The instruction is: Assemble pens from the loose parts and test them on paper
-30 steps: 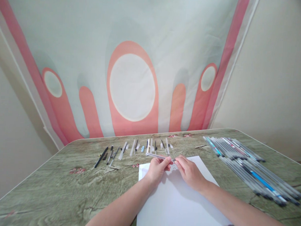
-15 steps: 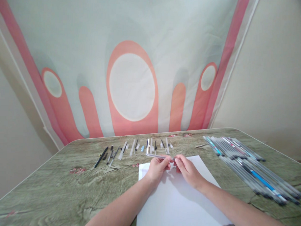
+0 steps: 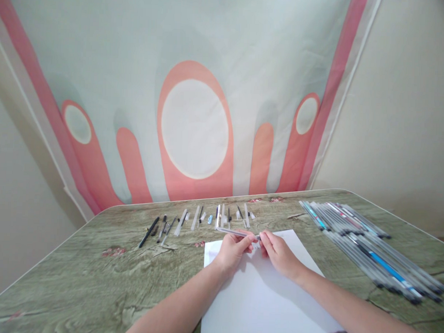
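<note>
Both hands meet over the top part of a white sheet of paper [image 3: 264, 299]. Pinched in my left hand [image 3: 235, 249] is a thin clear pen [image 3: 230, 231], which lies nearly level and points left. My right hand [image 3: 277, 251] has its fingertips closed at the pen's right end, near a small dark tip. Beyond the hands, pen parts stand in a loose row, among them a clear tube [image 3: 195, 217], a light blue piece [image 3: 210, 219] and a black pen [image 3: 149, 232].
On the right of the wood-patterned table [image 3: 148, 290] lie two groups of clear pens [image 3: 367, 264], with a blue pen [image 3: 389, 267] among them. A hanging cloth [image 3: 197, 29] with red and white shapes rises behind the table.
The fingers of my right hand have drawn closer together at the pen's end and shifted slightly. My left hand and the pen have barely moved.
</note>
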Tool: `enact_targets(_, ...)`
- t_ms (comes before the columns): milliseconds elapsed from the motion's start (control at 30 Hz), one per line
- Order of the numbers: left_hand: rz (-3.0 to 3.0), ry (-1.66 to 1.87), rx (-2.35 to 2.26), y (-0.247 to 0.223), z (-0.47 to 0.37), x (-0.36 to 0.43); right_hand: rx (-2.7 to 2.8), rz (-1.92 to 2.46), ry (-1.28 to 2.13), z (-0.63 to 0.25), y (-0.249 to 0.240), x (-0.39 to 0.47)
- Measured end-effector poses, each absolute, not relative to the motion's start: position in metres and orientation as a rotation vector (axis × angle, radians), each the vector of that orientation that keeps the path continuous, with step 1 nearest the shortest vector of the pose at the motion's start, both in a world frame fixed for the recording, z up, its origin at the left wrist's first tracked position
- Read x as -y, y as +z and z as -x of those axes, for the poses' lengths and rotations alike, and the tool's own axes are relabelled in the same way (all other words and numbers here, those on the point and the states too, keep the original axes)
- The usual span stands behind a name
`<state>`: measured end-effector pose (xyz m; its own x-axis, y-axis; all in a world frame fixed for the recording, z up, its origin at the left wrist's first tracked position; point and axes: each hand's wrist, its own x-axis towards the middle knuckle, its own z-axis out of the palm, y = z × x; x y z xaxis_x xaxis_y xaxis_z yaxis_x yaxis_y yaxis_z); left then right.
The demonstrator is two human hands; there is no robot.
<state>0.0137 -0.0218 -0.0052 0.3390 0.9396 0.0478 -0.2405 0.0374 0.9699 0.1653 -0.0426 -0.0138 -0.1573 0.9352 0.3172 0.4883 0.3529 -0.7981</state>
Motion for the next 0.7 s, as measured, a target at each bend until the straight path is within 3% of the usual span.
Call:
enact_targets(133,-1.143,1.074,-0.77,-0.0062,-0.0139,0.0212,1.691,1.205,0.829,-0.1657,-0.0143,0.0425)
enact_targets(500,-1.069,1.077,-0.783,-0.0016,-0.0134,0.0215,1.792,1.237,0.545,-0.1664,-0.011,0.0435)
enact_targets(700,-1.11,1.074,-0.779,-0.0039,-0.0129,0.0211,1.815,1.232,0.61,-0.1654,-0.0106,0.0454)
